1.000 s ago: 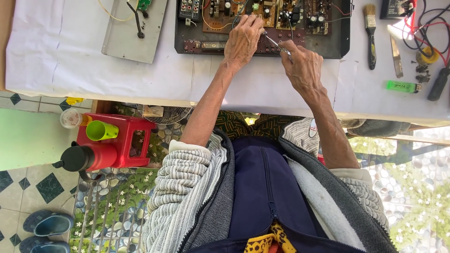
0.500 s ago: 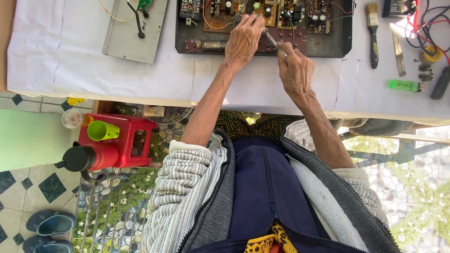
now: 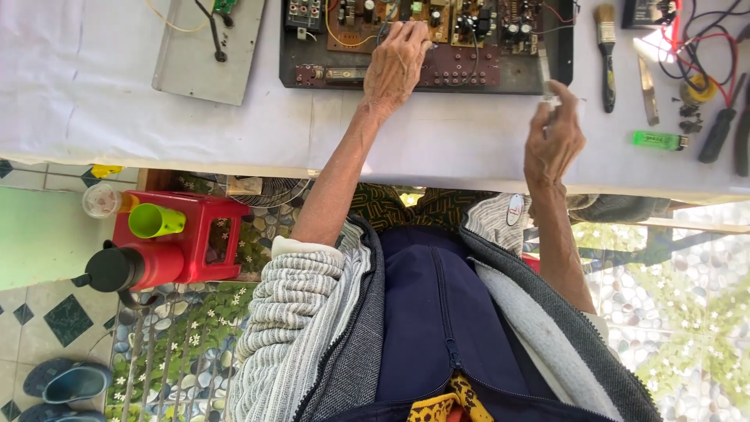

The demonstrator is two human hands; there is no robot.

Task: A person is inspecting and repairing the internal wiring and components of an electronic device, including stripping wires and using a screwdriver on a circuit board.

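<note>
Resting on the bench, the circuit board (image 3: 437, 31) is being pressed by the left hand (image 3: 397, 66), while a small tool (image 3: 547, 78), pinched in the right hand (image 3: 553, 141), is being drawn back from it.

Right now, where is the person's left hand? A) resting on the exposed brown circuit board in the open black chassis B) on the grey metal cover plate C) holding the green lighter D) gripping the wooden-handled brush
A: the left hand lies with its fingers on the exposed brown circuit board inside the open black chassis, far from the lighter, brush and plate.
</note>
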